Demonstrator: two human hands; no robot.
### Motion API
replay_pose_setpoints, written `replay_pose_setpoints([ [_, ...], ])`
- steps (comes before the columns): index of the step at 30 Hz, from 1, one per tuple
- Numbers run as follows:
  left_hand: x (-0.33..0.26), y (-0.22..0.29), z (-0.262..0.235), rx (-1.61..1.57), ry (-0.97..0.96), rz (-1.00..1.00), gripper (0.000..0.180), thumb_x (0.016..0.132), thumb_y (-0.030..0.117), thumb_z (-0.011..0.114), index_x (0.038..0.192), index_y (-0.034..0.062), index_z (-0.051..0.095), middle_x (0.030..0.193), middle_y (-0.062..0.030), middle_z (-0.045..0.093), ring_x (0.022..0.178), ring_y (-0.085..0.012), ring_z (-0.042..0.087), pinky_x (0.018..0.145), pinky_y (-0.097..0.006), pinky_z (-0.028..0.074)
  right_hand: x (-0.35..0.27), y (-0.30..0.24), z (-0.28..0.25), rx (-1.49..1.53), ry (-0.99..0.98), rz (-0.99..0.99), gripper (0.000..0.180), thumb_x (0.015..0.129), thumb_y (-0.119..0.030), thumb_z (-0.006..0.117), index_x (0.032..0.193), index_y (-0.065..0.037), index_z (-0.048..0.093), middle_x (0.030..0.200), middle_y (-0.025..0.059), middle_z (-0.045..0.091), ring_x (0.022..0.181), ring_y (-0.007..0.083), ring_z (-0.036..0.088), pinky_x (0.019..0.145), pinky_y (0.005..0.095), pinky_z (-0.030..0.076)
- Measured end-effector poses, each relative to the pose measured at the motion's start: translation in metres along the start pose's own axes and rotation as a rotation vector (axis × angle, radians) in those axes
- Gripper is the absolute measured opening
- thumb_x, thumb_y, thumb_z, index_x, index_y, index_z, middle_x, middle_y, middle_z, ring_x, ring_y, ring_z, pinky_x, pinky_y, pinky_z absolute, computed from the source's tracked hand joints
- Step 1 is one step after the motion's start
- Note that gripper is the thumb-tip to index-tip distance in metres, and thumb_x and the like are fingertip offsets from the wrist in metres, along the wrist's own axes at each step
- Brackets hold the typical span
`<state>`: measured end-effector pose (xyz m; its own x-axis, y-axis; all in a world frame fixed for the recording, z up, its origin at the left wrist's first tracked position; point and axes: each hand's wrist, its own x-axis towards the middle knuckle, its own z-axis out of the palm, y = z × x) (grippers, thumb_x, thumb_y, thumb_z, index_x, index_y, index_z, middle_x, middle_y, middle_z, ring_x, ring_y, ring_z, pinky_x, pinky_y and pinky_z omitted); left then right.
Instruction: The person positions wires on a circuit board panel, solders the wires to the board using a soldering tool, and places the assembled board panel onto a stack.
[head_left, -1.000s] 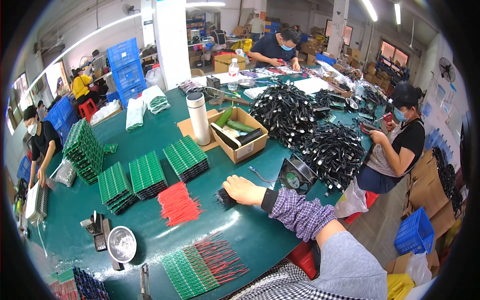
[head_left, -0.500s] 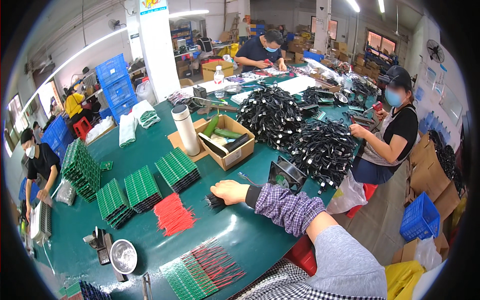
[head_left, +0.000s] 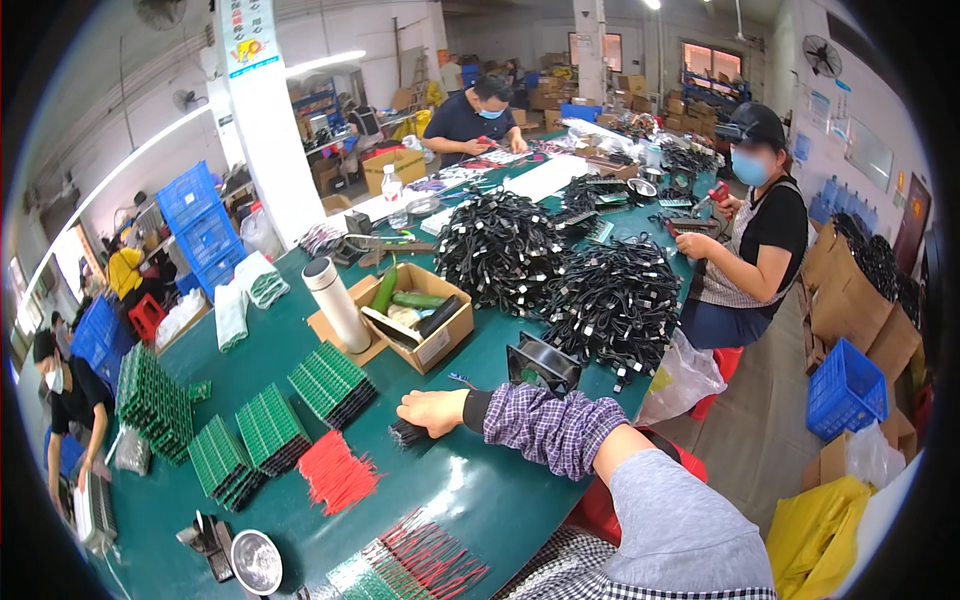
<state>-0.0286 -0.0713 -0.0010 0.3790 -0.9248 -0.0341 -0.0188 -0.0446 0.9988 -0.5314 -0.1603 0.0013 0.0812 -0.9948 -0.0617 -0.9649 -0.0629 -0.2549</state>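
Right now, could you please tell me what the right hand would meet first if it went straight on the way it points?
Past the black bundle at its fingers, the right hand would probably meet the nearest green board stack, though depth is unclear.

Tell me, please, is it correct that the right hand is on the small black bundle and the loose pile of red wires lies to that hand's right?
Not quite: the loose pile of red wires lies to the left of the right hand, as the head view shows. That hand is indeed on the small black bundle.
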Motion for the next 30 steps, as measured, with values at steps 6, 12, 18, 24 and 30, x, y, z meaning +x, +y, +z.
replay_pose_setpoints([
  [6,-0.013,0.025,0.017,-0.073,-0.027,0.192,0.017,0.084,-0.002,0.072,0.098,-0.0077,0.064,0.078,-0.0111,0.064,0.059,-0.0161,0.054,0.053,-0.031,0.044,0.004,0.004,-0.009,0.013,-0.144,0.036,0.054,0.075,0.0,0.067,0.127,0.004,0.05,0.13,0.0233,0.052,0.125,0.0403,0.05,0.106,0.0463,0.044],
  [12,-0.017,0.036,0.015,0.004,-0.049,0.088,0.022,0.083,-0.009,0.071,0.103,-0.0092,0.063,0.079,-0.0103,0.063,0.059,-0.0159,0.053,0.052,-0.03,0.044,-0.002,0.009,-0.014,0.108,-0.143,-0.037,0.072,0.073,-0.015,0.084,0.134,-0.001,0.048,0.13,0.0218,0.051,0.125,0.0399,0.047,0.106,0.046,0.042],
  [18,0.02,-0.012,-0.014,0.182,-0.082,-0.026,0.026,0.089,0.026,0.076,0.084,0.0028,0.064,0.076,-0.0064,0.063,0.058,-0.0172,0.053,0.049,-0.034,0.043,0.001,0.018,-0.007,0.125,-0.119,-0.09,0.088,0.062,-0.025,0.093,0.135,-0.004,0.049,0.129,0.0195,0.05,0.126,0.0378,0.045,0.107,0.0447,0.041],
  [24,0.017,-0.02,-0.015,0.244,-0.02,-0.043,0.038,0.091,0.04,0.076,0.077,0.0063,0.065,0.072,-0.0055,0.062,0.054,-0.0182,0.051,0.044,-0.036,0.04,-0.005,0.017,-0.008,0.143,-0.099,-0.108,0.094,0.056,-0.026,0.096,0.136,-0.005,0.05,0.128,0.0177,0.05,0.127,0.0368,0.044,0.108,0.0431,0.04],
  [30,0.017,-0.017,-0.014,0.208,-0.011,-0.046,0.039,0.09,0.04,0.076,0.075,0.0052,0.065,0.071,-0.0069,0.062,0.053,-0.018,0.05,0.042,-0.036,0.038,-0.005,0.02,-0.006,0.146,-0.094,-0.129,0.092,0.056,-0.024,0.095,0.136,-0.007,0.052,0.127,0.016,0.051,0.125,0.0353,0.044,0.108,0.0404,0.04],
])
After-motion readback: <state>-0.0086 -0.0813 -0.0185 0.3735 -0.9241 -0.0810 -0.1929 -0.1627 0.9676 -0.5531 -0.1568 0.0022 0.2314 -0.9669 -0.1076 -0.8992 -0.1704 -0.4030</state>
